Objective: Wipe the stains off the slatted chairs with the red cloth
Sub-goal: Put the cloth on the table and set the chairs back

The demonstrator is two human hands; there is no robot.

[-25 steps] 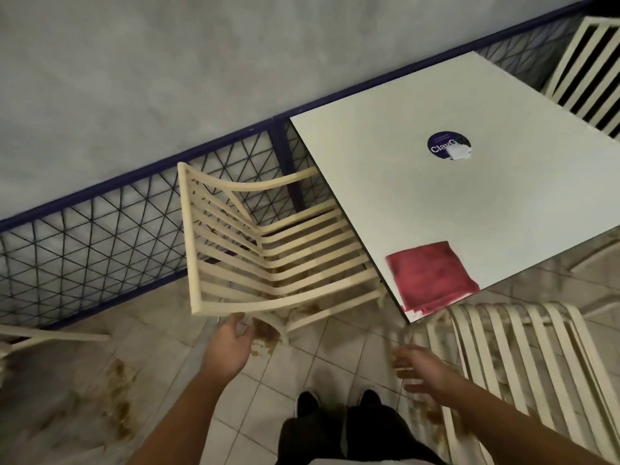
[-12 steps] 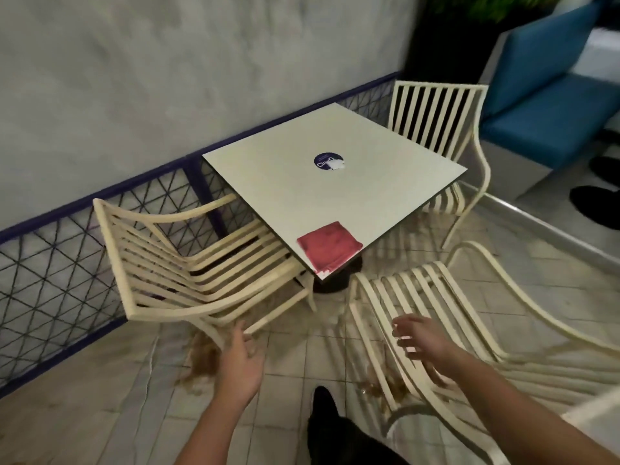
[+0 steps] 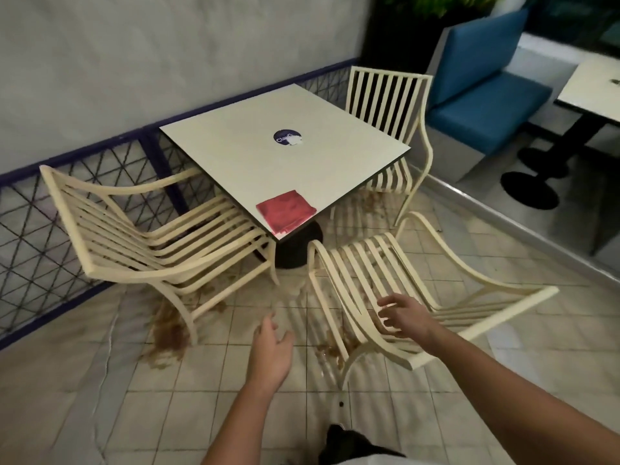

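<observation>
A big grey wall (image 3: 134, 62) is standing behind a blue wire fence (image 3: 40, 209). Pale floor tiles (image 3: 134, 414) are lying all around, with brown spots (image 3: 169, 330) showing on them. A square white table (image 3: 268, 169) is standing on a black foot (image 3: 298, 250). A blue bench (image 3: 483, 112) is sitting in the far corner, beside another white table (image 3: 597, 92). The light is looking dim.

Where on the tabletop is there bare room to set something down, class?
Most of the table is bare: all between the round sticker and the red cloth. Only the near corner, under the cloth, is taken.
</observation>
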